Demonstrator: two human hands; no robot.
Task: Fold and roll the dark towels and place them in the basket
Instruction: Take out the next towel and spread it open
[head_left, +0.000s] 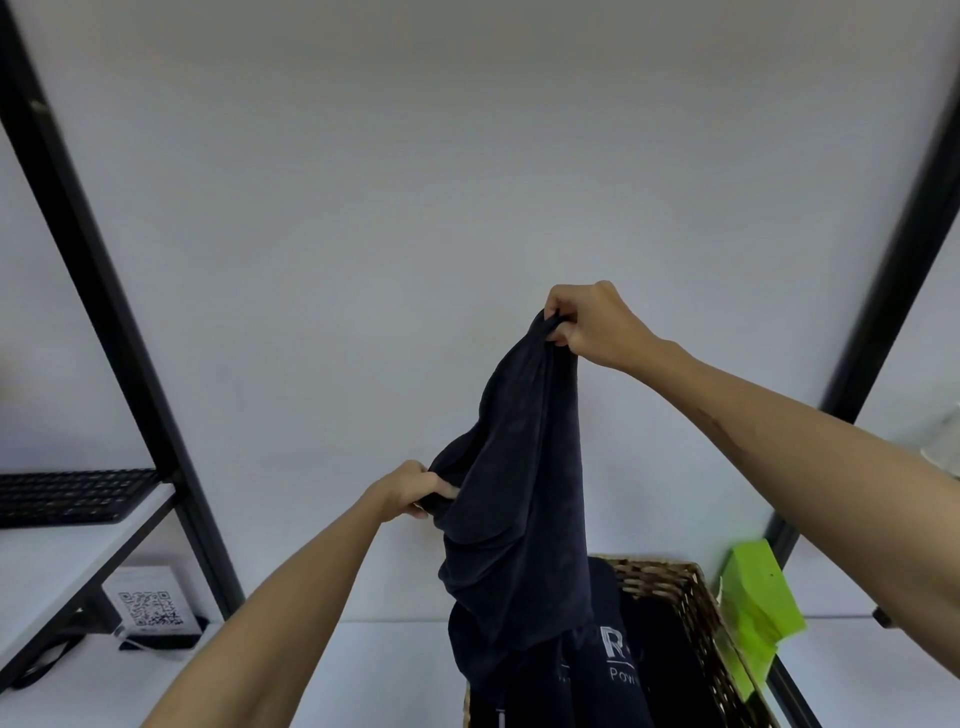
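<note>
Dark navy cloth towel (514, 499) lifted above woven wicker basket (691, 618) at table's right edge, right grip (587, 325) pinching top corner, left grip (415, 491) pinching side fold.

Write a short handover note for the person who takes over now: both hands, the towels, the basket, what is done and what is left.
Right hand: raised, pinches the top of a dark towel.
Left hand: lower, grips the same towel's side edge.
The towel hangs unfolded above the wicker basket.
More dark cloth with white print lies in the basket; rolled or not, I cannot tell.
Left: fold, roll and place the held towel.
</note>
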